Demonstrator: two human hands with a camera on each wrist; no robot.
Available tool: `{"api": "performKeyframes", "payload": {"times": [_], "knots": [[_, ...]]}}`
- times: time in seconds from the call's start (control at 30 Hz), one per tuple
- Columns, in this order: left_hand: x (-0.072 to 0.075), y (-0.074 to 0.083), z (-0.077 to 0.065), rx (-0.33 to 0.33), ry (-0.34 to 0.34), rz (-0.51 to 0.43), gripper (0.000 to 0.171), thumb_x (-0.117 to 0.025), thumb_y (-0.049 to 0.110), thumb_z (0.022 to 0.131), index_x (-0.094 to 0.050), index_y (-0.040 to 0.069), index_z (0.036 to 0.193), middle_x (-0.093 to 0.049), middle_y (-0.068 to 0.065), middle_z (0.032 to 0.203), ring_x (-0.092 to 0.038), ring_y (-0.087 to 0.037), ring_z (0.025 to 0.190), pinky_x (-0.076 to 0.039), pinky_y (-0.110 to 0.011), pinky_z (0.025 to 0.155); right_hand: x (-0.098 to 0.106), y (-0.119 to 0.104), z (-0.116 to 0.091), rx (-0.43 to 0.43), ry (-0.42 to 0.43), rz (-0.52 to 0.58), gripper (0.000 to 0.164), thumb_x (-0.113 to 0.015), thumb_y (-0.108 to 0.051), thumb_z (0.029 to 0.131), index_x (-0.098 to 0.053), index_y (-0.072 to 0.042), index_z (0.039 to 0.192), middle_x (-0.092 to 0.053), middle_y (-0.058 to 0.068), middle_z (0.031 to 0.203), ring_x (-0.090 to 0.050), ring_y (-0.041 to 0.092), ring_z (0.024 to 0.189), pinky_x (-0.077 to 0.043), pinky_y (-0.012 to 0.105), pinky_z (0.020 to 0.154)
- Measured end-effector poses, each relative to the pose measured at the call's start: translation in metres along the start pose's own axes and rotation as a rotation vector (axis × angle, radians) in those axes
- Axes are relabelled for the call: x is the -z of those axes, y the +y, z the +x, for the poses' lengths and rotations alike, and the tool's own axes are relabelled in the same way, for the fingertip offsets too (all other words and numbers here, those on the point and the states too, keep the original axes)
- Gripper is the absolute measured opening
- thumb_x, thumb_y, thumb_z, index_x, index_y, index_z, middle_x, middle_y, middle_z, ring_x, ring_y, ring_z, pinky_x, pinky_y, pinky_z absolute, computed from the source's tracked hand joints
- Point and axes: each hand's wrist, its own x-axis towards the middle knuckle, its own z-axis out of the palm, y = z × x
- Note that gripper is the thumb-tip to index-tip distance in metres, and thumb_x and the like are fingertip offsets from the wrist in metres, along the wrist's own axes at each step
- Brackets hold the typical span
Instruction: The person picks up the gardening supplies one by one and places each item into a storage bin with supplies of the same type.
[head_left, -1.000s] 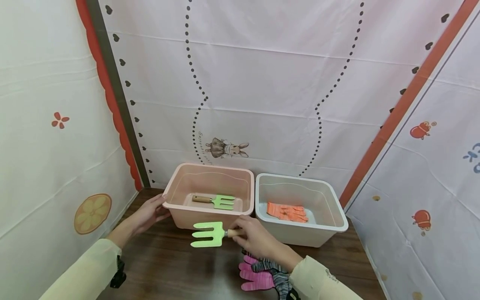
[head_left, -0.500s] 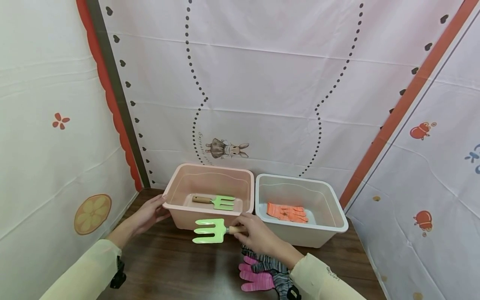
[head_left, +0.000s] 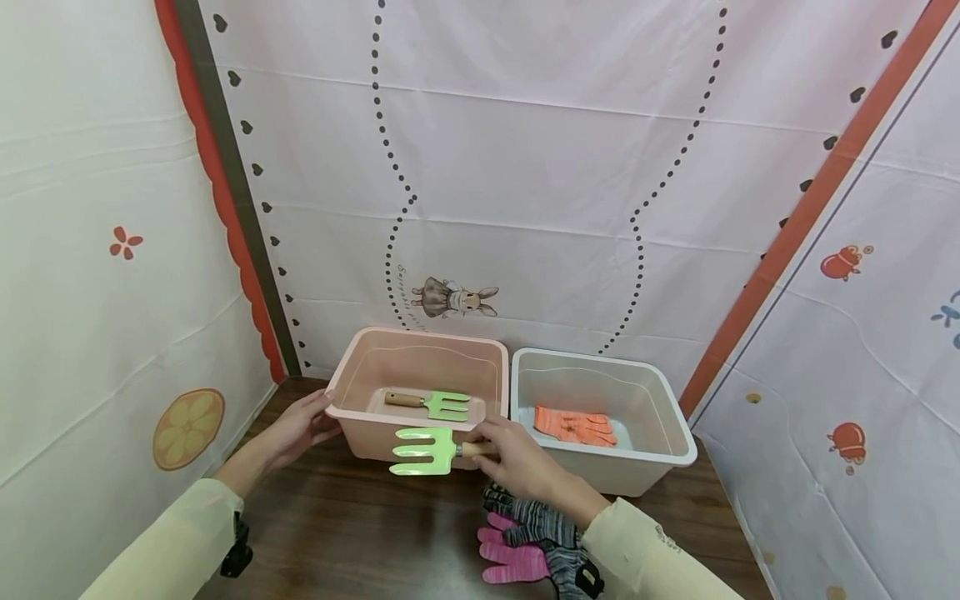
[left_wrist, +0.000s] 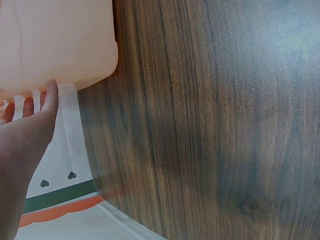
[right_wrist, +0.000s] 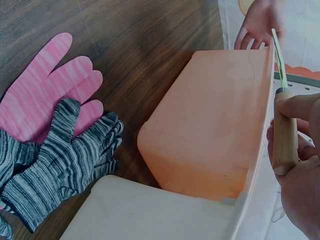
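Observation:
My right hand [head_left: 521,458] holds a garden hand fork [head_left: 426,452] by its wooden handle [right_wrist: 285,137]. The fork's light green tines point left, in front of and above the near wall of the pink bin [head_left: 371,435]. A second green hand fork [head_left: 447,406], handle to the left, lies on that bin's floor. At the bin's left end, my left hand [head_left: 296,429] touches the side just by the rim; its extended fingers [left_wrist: 50,100] lie along the wall in the left wrist view.
A whitish bin [head_left: 615,473] stands right beside the pink one, with an orange glove [head_left: 573,425] inside. Below my right forearm, a pink glove [head_left: 517,562] and grey striped gloves [right_wrist: 65,165] lie on the dark wooden table [head_left: 360,542]. Printed cloth walls [head_left: 517,150] enclose the table.
My right hand has raised the hand fork slightly and moved it a little right, toward the pink bin. My left hand has stayed at the bin's side.

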Motion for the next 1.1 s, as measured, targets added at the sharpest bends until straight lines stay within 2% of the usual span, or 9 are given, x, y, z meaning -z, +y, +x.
{"api": "performKeyframes", "payload": {"times": [0.33,0.53,0.83,1.1], "knots": [[-0.001,0.003,-0.001,0.022,0.015,-0.023,0.073,-0.037,0.04,0.117,-0.002,0.004,0.17,-0.01,-0.028,0.173,-0.019,-0.043,0.157,-0.029,-0.061,0.123,0.002,-0.001,0.006,0.027,0.044,-0.053,0.018,-0.077,-0.011,0.099,-0.07,-0.011,0.115,-0.062,0.0,0.112,-0.063,0.012,0.099,-0.059,0.028,0.084],[-0.003,0.004,-0.001,0.035,0.014,-0.026,0.072,-0.036,0.039,0.117,-0.002,0.004,0.17,-0.01,-0.028,0.173,-0.019,-0.044,0.157,-0.03,-0.061,0.123,0.002,-0.001,0.009,0.036,0.055,-0.078,0.018,-0.078,-0.01,0.098,-0.07,-0.011,0.114,-0.062,0.001,0.113,-0.062,0.013,0.099,-0.058,0.03,0.084],[-0.002,0.002,0.0,0.017,0.009,-0.023,0.072,-0.036,0.04,0.117,-0.001,0.004,0.17,-0.01,-0.027,0.174,-0.019,-0.043,0.157,-0.029,-0.061,0.124,0.002,0.002,0.014,0.058,0.083,-0.132,0.022,-0.079,-0.011,0.097,-0.071,-0.01,0.117,-0.065,0.003,0.114,-0.064,0.016,0.101,-0.059,0.035,0.087],[-0.001,0.001,0.001,0.012,0.002,-0.017,0.074,-0.037,0.041,0.117,-0.001,0.005,0.17,-0.01,-0.027,0.174,-0.019,-0.043,0.157,-0.029,-0.061,0.123,0.003,0.004,0.018,0.036,0.081,-0.144,0.022,-0.079,-0.013,0.097,-0.071,-0.01,0.117,-0.066,0.003,0.114,-0.064,0.017,0.102,-0.058,0.036,0.089]]}}
